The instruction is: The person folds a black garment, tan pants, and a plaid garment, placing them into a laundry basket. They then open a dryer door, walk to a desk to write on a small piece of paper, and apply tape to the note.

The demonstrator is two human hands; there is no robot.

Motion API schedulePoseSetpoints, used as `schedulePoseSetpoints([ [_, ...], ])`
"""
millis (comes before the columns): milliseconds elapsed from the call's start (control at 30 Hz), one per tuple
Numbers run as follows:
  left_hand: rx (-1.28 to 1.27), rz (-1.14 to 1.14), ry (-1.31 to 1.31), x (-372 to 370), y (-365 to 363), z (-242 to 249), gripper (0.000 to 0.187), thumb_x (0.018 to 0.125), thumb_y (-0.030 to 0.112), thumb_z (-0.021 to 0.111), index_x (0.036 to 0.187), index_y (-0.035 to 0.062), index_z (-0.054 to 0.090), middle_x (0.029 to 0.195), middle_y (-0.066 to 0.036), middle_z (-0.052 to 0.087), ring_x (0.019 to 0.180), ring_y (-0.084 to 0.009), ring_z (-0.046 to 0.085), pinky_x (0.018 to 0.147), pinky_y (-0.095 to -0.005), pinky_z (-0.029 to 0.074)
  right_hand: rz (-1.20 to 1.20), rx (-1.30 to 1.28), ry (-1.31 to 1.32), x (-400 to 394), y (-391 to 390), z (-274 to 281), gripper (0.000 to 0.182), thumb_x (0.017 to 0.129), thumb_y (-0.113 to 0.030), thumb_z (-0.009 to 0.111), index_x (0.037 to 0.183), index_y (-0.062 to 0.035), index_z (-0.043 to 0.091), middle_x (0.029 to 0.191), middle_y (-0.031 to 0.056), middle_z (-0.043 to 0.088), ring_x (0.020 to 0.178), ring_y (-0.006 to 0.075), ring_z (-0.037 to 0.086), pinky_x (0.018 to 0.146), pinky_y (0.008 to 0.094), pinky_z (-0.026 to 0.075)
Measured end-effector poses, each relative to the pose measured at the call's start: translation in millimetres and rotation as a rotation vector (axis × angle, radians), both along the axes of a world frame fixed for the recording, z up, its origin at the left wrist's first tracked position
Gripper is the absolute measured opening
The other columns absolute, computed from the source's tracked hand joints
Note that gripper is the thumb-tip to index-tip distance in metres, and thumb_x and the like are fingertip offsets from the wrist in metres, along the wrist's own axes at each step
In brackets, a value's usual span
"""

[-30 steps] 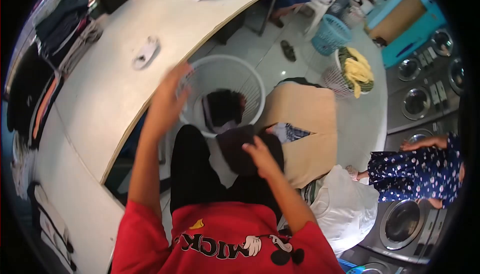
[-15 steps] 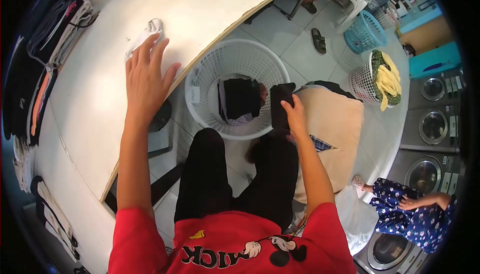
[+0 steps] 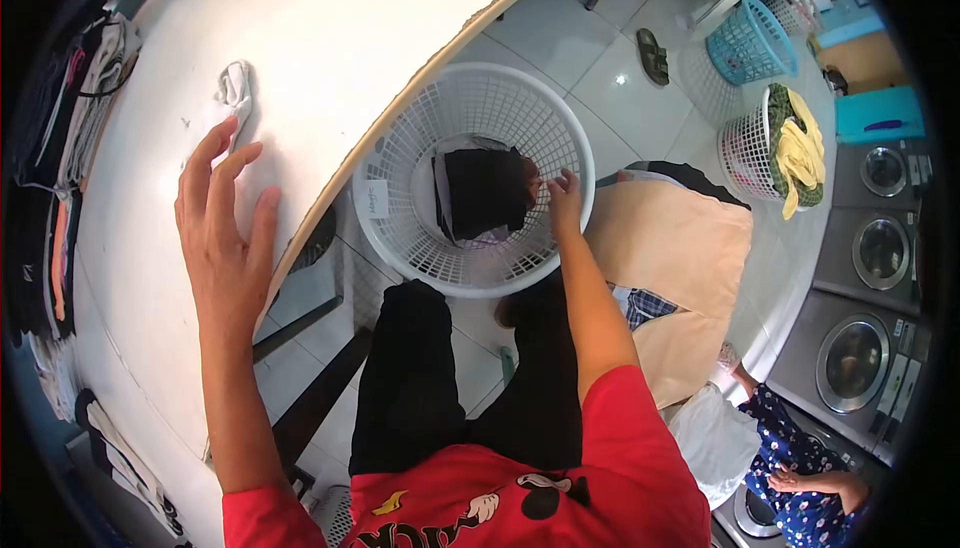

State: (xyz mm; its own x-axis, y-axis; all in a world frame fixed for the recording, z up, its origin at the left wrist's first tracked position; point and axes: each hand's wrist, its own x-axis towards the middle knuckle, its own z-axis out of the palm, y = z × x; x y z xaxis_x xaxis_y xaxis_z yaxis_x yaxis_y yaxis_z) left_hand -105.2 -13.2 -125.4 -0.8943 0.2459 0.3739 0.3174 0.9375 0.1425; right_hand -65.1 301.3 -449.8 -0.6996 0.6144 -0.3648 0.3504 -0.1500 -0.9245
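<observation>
Table (image 3: 330, 8): broad, white-topped; its worn edge runs between the left hand and the white laundry basket and overhangs the tiled floor (image 3: 590, 68).

Front-loading washing machines (image 3: 855, 365): a bank at the far right, well apart from the hands.

Beige cloth (image 3: 665, 238): spread beside the basket; plaid fabric (image 3: 645, 306) shows at a split.

White laundry basket (image 3: 578, 143): round, latticed plastic, upright on the floor between table and beige cloth. Open room lies over its wide mouth; the raised rim and the table edge are the bounds to clear.

Black folded garment (image 3: 485, 193): inside the basket, near its bottom. Judged light, soft and limp, not fragile; likely to unfold if pinched by one layer. Best hold: all layers together at a folded edge, with support beneath.

Left hand (image 3: 225, 238): over the tabletop, fingers spread wide, holding nothing visible, nearest the sock.

Right hand (image 3: 566, 198): within the basket rim beside the garment, fingers loosely bent; whether they touch cloth, cannot tell.

White sock (image 3: 235, 91): crumpled on the table, seemingly a sock, though partly washed out by glare; soft, nearly weightless, suited to a fingertip pinch.
</observation>
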Motion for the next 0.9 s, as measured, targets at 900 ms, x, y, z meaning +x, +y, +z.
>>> schedulePoseSetpoints([
  [900,-0.016,-0.328,0.286,4,-34,-17,0.017,0.079,0.006,0.048,0.095,0.0023,0.053,0.113,-0.014,0.047,0.107,-0.0308,0.043,0.089,-0.0366,0.035,0.146,0.029,0.574,251,-14,290,0.028,0.086,-0.018,0.047,0.110,-0.0051,0.050,0.106,0.0038,0.051,0.095,0.0130,0.048,0.079,0.0256,0.040],
])
